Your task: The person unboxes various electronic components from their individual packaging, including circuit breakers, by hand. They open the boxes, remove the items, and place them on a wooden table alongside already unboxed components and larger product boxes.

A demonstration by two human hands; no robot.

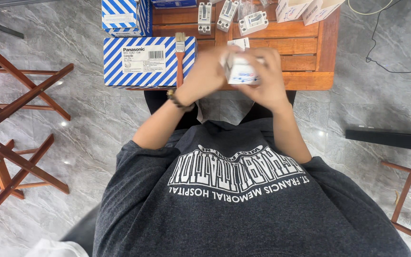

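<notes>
Both my hands meet over the near edge of a small wooden slatted table [310, 76]. My left hand [205, 76] and my right hand [268, 78] together grip a small white box with blue print [241, 72], held between the fingers just above the table edge. A beaded bracelet sits on my left wrist. The hands are blurred with motion, and my fingers cover the box's top and sides.
A blue-and-white striped carton [141, 62] lies left on the table, another [124, 16] behind it. A paintbrush [180, 52] rests beside the carton. White switch units [227, 16] and small white boxes [305, 9] sit at the back. Wooden folding chairs [5, 119] stand left; a dark bar [388, 139] lies right.
</notes>
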